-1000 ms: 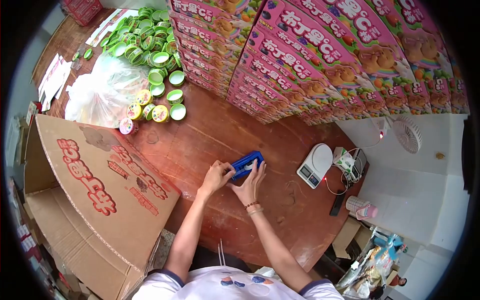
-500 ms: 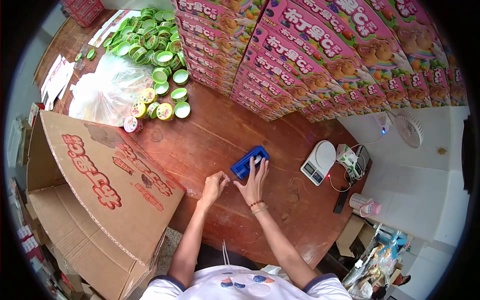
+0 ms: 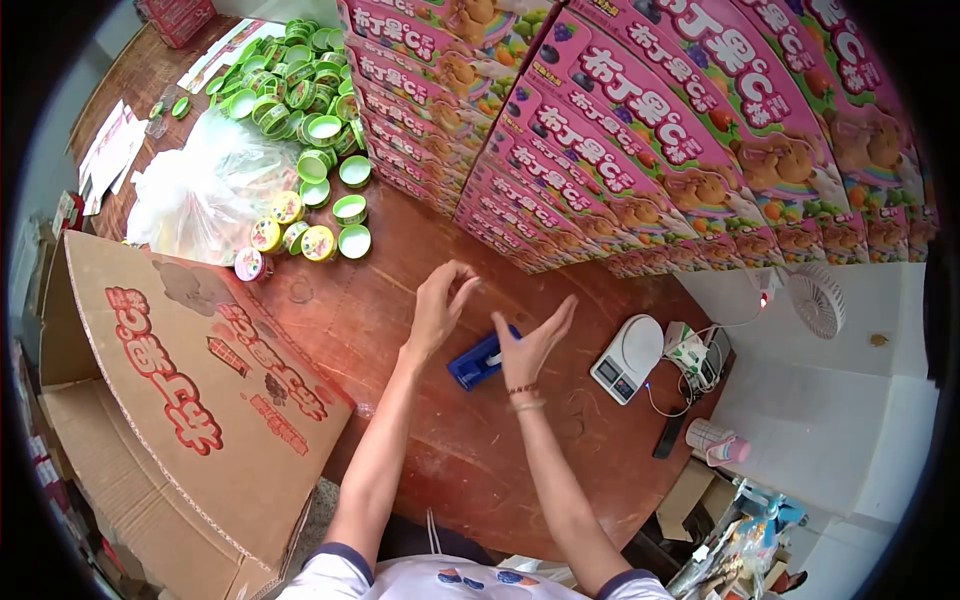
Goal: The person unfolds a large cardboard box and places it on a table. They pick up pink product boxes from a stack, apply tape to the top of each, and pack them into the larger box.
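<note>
Both hands are hovering open, left hand (image 3: 438,308) and right hand (image 3: 530,347) gripping nothing, fingers loose. The blue tool (image 3: 470,364) is lying on the table (image 3: 420,250) underneath, right hand partly covering it. Pink cartons (image 3: 600,170) are crowding behind, scale (image 3: 627,358) nearby.

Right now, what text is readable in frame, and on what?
"布丁果C" on the pink cartons; the smaller print is blurred.
Red characters on the cardboard box flap: skewed, not legible.
Cup lids, blue dispenser, scale display: too small to read.
</note>
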